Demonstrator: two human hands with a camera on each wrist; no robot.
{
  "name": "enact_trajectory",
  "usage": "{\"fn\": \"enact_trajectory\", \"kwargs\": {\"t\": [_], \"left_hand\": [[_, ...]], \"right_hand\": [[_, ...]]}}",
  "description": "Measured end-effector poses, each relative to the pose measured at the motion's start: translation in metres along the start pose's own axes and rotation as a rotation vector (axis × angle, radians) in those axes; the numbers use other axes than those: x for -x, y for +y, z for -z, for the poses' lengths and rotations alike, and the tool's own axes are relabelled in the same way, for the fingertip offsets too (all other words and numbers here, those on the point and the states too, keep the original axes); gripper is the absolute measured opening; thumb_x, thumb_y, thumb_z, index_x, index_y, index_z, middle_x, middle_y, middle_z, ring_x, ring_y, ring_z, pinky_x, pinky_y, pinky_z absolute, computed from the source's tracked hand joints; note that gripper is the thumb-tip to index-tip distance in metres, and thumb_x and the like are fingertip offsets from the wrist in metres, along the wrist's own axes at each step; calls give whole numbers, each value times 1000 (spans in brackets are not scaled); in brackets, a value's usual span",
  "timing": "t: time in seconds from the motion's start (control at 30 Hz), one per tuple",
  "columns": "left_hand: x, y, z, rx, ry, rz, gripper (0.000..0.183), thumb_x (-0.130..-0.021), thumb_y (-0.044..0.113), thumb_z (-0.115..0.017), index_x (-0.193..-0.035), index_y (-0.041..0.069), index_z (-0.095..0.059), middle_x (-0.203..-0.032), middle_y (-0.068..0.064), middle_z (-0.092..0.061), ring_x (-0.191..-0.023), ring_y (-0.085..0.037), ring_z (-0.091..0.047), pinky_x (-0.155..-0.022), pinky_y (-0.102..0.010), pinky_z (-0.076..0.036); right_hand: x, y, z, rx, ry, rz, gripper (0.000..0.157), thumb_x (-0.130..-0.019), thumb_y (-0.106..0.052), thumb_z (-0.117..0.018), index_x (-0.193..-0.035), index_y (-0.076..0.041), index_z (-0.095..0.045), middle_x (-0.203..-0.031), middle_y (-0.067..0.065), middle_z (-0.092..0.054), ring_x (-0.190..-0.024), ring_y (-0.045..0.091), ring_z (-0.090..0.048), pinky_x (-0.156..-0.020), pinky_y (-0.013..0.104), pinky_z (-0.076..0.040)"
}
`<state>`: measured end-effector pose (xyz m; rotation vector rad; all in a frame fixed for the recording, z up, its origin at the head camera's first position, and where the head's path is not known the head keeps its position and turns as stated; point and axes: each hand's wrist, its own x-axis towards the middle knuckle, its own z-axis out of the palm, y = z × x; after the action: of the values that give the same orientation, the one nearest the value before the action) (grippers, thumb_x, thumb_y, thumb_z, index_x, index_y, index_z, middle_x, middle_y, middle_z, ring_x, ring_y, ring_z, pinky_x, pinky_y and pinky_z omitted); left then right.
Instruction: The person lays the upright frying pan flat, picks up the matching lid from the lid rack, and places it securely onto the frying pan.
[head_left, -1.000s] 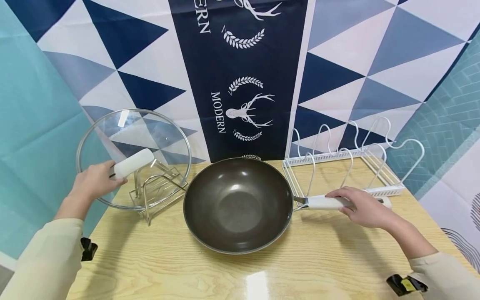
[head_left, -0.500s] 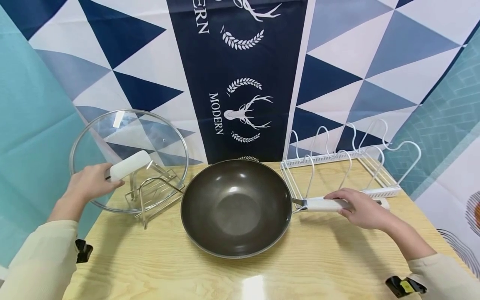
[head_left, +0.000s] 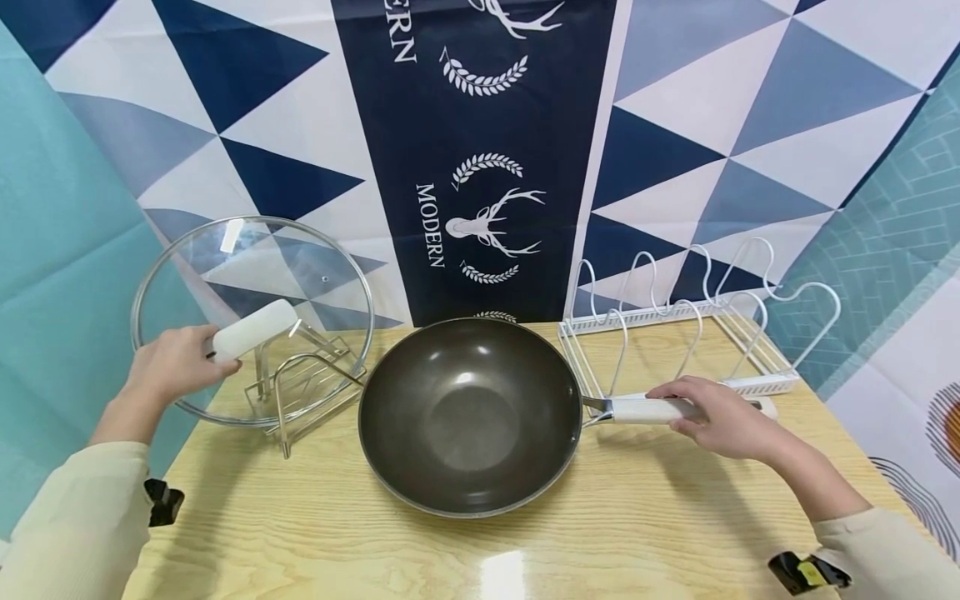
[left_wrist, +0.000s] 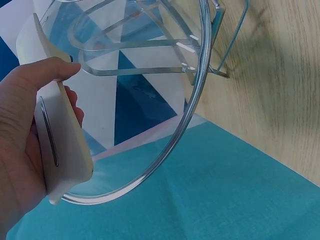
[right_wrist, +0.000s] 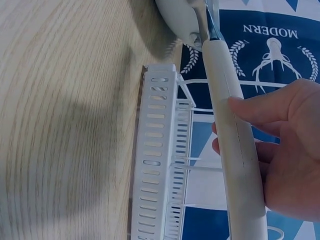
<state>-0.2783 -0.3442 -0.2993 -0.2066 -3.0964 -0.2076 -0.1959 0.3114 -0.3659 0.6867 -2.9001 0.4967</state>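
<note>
A round glass lid (head_left: 225, 283) with a metal rim leans upright on a wire lid stand (head_left: 300, 392) at the left. My left hand (head_left: 171, 362) grips the lid's white handle (head_left: 253, 330); in the left wrist view the thumb lies across that handle (left_wrist: 62, 130). In the middle sits a dark wok (head_left: 471, 425), its inside bare. My right hand (head_left: 723, 417) holds the wok's long cream handle (head_left: 637, 409). Seen from the right wrist, the thumb presses on top of the handle (right_wrist: 232, 145) and the fingers curl beneath it.
Behind the wok's handle a white rack (head_left: 686, 312) with several wavy wire dividers stands on the wooden table (head_left: 420, 558). A patterned cloth backdrop (head_left: 487, 125) rises right behind the table, with teal cloth (head_left: 67, 275) at the left.
The whole scene has shifted slightly left in the head view. Both hands keep their holds, and lid and wok stay in place relative to stand and table.
</note>
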Motion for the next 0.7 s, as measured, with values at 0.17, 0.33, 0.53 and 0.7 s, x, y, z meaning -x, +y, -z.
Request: {"fn": "enact_trajectory", "kwargs": {"t": [0.17, 0.33, 0.53, 0.7], "left_hand": [[2, 1, -2, 0, 32, 12, 41, -82, 35, -67, -107, 3, -61, -82, -14, -66, -61, -20, -49, -47, -29, -32], [1, 2, -6, 5, 76, 14, 38, -82, 35, -67, -102, 4, -62, -75, -10, -64, -59, -20, -47, -46, -29, -31], [3, -2, -12, 10, 167, 0, 36, -78, 34, -72, -98, 5, -64, -70, -7, -64, -58, -19, -48, -47, -28, -29], [3, -4, -15, 4, 200, -1, 37, -75, 33, -76, -95, 4, -65, -68, -7, -64, -56, -18, -48, -47, -27, -29]], "right_hand": [[0, -1, 0, -2, 10, -5, 41, -73, -5, -77, -112, -8, -66, -103, 9, -69, -88, 22, -63, -73, 35, -51], [1, -1, 2, 4, 25, -6, 39, -73, -5, -77, -111, -8, -67, -102, 8, -70, -87, 21, -64, -74, 35, -53], [1, -4, 3, 7, 45, -12, 38, -73, -4, -78, -110, -8, -68, -101, 7, -71, -88, 24, -66, -76, 39, -55], [-1, -9, 4, -8, 64, -16, 36, -74, -4, -78, -108, -8, -68, -99, 6, -72, -89, 26, -67, -79, 43, -55]]}}
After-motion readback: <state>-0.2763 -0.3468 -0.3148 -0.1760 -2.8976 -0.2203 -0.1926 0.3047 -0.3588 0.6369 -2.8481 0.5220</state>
